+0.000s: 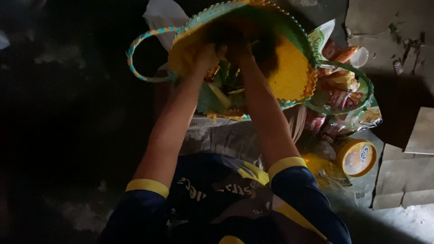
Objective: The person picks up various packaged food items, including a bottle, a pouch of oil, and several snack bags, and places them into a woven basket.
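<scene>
Dim view. My left hand point(205, 56) grips the yellow woven basket point(289, 72) at its rim, fingers curled shut on it. My right hand point(239, 49) reaches inside; grip unclear. Basket tilts over snack packets point(339, 90); I judge steady tilting best.

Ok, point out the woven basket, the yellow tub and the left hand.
Basket point(294, 74): head view, on its yellow woven wall.
Tub point(359, 157): head view, on the middle of its round lid.
Left hand point(206, 56): head view, on the back of the hand at the basket's rim.
</scene>
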